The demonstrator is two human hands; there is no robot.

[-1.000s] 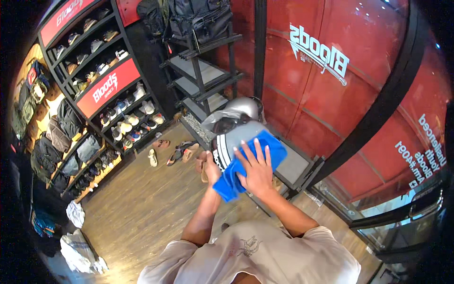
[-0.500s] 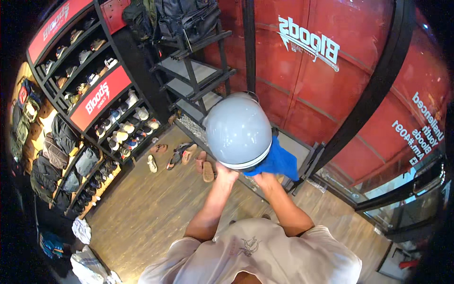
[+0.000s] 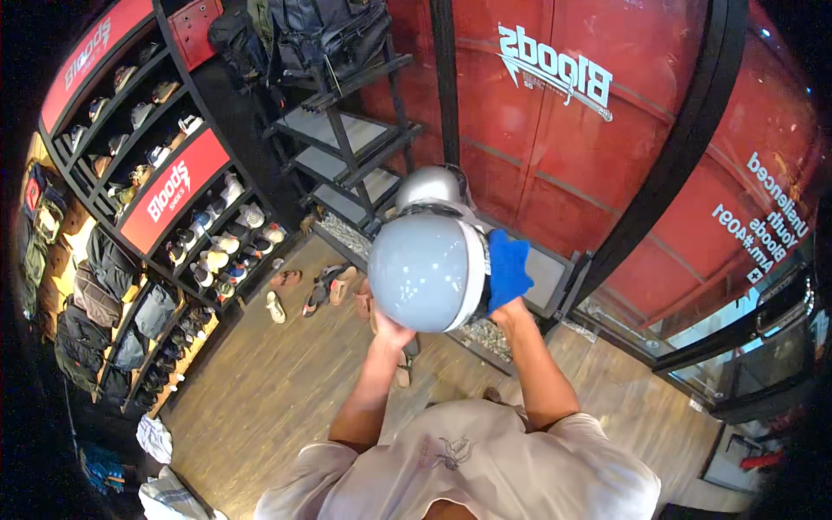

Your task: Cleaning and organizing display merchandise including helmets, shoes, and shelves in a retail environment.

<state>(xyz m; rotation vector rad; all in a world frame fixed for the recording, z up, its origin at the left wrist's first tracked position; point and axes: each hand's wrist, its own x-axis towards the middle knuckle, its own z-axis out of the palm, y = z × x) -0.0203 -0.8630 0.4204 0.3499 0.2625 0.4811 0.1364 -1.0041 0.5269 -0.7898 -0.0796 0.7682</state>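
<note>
In front of me is a glossy grey-blue helmet (image 3: 423, 270) with a white band along its rim, its dome toward me and its opening turned to the right. My left hand (image 3: 395, 329) supports its lower left side, fingers curled beneath and mostly hidden. At the rim on the right, my right hand (image 3: 510, 312) is closed on a blue cloth (image 3: 510, 269) that lies against the helmet's dark lining. Most of the right fingers are hidden by the cloth and helmet.
Behind the helmet, a silver rounded helmet-like object (image 3: 432, 186) sits by a dark tiered rack (image 3: 347, 156) with a black bag (image 3: 329, 35). Shoe shelves (image 3: 139, 113) stand left, and sandals (image 3: 334, 286) lie on the wooden floor (image 3: 277, 381). Glass panels (image 3: 555, 165) rise right.
The helmet has turned so its opening faces right, and sits slightly lower. My right hand and the cloth have moved up along its right side. The silver object behind has come into view.
</note>
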